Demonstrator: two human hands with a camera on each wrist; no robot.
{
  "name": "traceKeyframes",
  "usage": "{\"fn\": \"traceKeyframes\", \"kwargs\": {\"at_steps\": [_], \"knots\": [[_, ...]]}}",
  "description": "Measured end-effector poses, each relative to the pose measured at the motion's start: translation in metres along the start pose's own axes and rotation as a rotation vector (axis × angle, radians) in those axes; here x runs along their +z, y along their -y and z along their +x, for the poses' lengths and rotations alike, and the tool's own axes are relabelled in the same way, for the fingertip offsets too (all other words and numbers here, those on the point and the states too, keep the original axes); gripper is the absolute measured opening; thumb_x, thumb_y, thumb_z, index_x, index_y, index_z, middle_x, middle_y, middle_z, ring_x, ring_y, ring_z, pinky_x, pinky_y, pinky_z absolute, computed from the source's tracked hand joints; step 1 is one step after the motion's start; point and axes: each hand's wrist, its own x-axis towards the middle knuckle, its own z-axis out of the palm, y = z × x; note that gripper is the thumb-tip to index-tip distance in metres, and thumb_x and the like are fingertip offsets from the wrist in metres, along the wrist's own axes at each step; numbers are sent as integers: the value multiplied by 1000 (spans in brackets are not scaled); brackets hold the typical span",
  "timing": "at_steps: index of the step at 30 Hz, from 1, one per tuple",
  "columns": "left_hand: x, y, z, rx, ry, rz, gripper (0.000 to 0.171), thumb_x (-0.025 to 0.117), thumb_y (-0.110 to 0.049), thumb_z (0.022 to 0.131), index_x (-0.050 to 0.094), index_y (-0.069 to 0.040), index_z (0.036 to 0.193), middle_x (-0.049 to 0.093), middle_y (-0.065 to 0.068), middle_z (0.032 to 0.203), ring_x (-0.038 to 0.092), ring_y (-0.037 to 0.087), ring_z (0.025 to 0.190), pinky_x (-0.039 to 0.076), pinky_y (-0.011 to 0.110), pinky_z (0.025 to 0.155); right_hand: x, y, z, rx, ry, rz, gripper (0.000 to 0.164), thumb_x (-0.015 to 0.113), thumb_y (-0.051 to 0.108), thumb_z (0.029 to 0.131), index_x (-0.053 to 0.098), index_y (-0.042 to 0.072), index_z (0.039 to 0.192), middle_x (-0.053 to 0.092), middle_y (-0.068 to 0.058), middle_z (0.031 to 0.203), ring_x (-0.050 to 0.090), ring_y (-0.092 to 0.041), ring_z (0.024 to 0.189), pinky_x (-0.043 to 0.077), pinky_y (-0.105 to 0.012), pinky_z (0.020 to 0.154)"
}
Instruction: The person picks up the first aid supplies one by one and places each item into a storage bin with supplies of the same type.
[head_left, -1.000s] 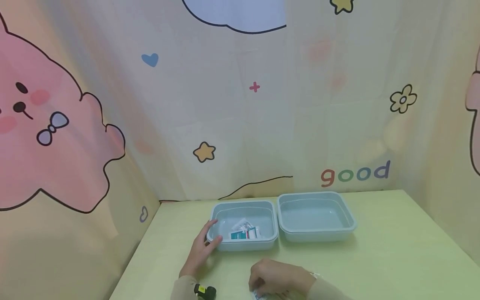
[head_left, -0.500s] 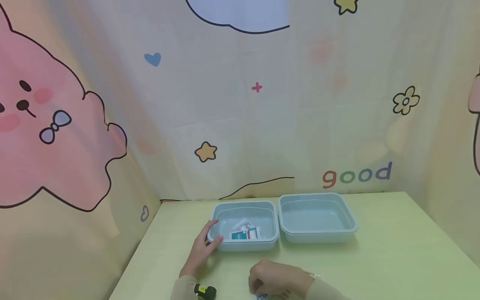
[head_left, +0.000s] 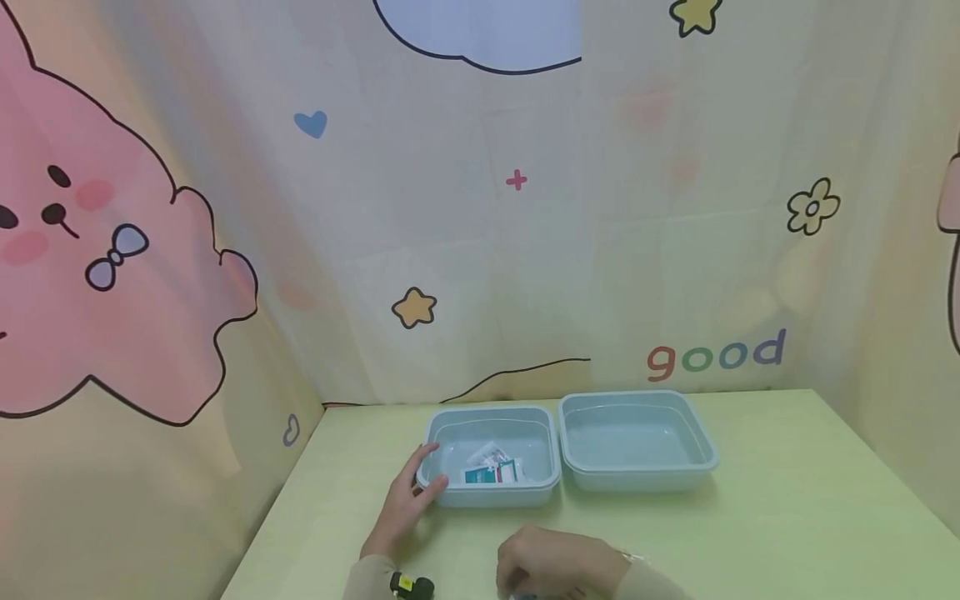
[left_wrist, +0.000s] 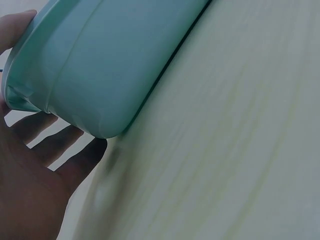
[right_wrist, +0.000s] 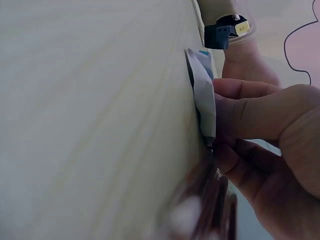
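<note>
My left hand grips the left corner of a pale blue plastic bin, thumb over the rim. In the left wrist view, the fingers lie against the outer wall of the bin. Inside it lie several small packets, one teal and white. Lower down, my right hand is on the table before the bins, its fingers curled. Between thumb and fingers it pinches a small white packet, tilted up on the tabletop. Most of this packet is hidden in the head view.
A second pale blue bin stands to the right of the first, close beside it. Blurred reddish-brown thin shapes lie under the right hand. A patterned curtain closes the back of the light green table.
The view has tilted slightly, so everything sits a little lower. The left hand keeps its hold on the bin. The right hand stays at nearly the same place, and its packet shows less.
</note>
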Motion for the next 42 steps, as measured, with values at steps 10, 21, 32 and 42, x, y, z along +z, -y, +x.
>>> {"fn": "traceKeyframes", "kwargs": {"at_steps": [10, 21, 32, 42], "knots": [[-5, -17, -7, -1, 18, 14, 60, 63, -37, 94, 41, -19, 147, 26, 22, 158, 29, 45, 142, 34, 60, 111, 0, 11, 1, 90, 52, 53, 13, 77, 16, 79, 73, 29, 82, 58, 24, 71, 53, 8, 66, 46, -8, 59], [4, 23, 7, 27, -2, -10, 58, 63, -31, 95, 41, -22, 147, 26, 18, 159, 30, 44, 142, 34, 62, 109, 1, 2, 2, 113, 74, 64, 17, 73, 13, 82, 72, 30, 85, 61, 24, 77, 55, 7, 72, 49, -11, 67], [3, 23, 7, 20, -23, 6, 56, 64, -33, 94, 43, -27, 146, 27, 16, 159, 28, 43, 144, 33, 62, 110, -15, -15, -4, -2, -37, 149, 15, 67, 6, 84, 64, 21, 83, 58, 19, 74, 49, 9, 68, 47, -9, 64], [3, 20, 5, 19, -24, 9, 56, 63, -32, 95, 42, -27, 146, 27, 16, 159, 30, 42, 143, 34, 60, 110, -29, -25, -8, -66, -96, 234, 11, 64, 6, 87, 61, 17, 86, 59, 12, 78, 49, 9, 72, 51, -12, 68]]}}
